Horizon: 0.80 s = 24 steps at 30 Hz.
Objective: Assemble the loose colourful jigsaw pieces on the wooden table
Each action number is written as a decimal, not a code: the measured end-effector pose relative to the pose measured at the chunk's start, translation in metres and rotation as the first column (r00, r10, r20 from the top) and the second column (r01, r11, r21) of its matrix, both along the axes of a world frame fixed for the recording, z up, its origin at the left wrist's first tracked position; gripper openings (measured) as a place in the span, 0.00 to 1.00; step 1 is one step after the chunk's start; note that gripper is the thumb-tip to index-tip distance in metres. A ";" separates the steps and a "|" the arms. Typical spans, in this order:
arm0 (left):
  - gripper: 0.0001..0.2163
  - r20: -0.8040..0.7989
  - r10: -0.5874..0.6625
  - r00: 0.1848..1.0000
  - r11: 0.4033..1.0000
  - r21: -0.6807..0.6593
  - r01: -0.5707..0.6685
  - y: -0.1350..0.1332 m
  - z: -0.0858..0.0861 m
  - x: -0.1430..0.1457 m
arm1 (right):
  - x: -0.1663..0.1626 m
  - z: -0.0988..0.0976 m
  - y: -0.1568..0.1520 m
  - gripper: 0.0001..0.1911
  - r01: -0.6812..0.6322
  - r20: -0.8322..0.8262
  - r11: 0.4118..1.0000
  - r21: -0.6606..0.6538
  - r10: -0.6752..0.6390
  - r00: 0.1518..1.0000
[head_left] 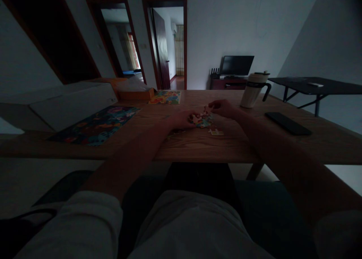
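Both my arms reach forward over a wooden table (198, 145) in a dim room. My left hand (182, 119) rests on a small cluster of colourful jigsaw pieces (203, 120), its fingers touching them. My right hand (223, 108) is just behind the cluster, fingers pinched on a small puzzle piece (207, 108). One pale loose piece (216, 131) lies on the table just in front of the cluster. The light is too low to make out the pieces' pictures.
A finished colourful puzzle board (97, 125) lies at the left, another puzzle (166, 97) further back. A white box (70, 102) and tissue box (135, 91) stand at back left. A lidded mug (254, 90) and dark phone (287, 123) sit right.
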<state>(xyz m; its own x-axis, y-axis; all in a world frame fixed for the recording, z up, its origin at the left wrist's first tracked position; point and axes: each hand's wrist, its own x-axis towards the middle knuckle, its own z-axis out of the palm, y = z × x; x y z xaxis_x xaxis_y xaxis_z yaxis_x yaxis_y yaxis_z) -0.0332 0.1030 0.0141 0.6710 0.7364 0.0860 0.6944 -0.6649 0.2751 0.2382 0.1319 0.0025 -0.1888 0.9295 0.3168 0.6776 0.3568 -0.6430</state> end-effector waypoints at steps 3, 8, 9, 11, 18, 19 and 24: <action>0.32 0.007 0.023 1.000 1.000 -0.007 -0.023 -0.003 0.006 -0.004 | 0.007 0.017 -0.017 0.07 -0.032 -0.157 0.994 -0.102 0.015 0.988; 0.30 0.052 -0.069 0.996 0.994 -0.084 0.073 -0.022 0.013 -0.004 | 0.019 0.032 -0.053 0.05 -0.209 -0.104 0.846 -0.490 0.182 0.978; 0.29 0.055 -0.098 0.994 0.990 -0.101 0.103 -0.027 0.014 -0.003 | 0.022 0.030 -0.058 0.06 -0.240 -0.104 0.803 -0.545 0.220 0.970; 0.27 0.059 -0.152 0.987 0.976 -0.147 0.159 -0.035 0.013 0.001 | 0.028 0.024 -0.063 0.08 -0.360 -0.198 0.703 -0.614 0.304 0.932; 0.27 0.093 -0.189 0.977 0.949 -0.238 0.207 -0.037 0.006 0.005 | 0.036 0.013 -0.062 0.09 -0.554 -0.464 0.668 -0.497 0.335 0.820; 0.27 0.090 -0.182 0.979 0.952 -0.233 0.199 -0.035 0.005 0.004 | 0.033 0.012 -0.061 0.09 -0.543 -0.447 0.682 -0.489 0.339 0.828; 0.25 0.057 -0.150 0.987 0.968 -0.193 0.158 -0.025 0.004 -0.002 | 0.009 0.000 -0.055 0.07 -0.411 -0.312 0.796 -0.444 0.292 0.904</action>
<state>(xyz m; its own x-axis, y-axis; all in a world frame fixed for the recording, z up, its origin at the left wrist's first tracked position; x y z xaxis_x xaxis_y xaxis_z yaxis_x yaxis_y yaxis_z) -0.0351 0.0777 0.0182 0.7767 0.6295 -0.0193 0.5727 -0.6931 0.4378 0.2470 0.0766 0.0029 -0.5148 0.8528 -0.0880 0.3898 0.1415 -0.9100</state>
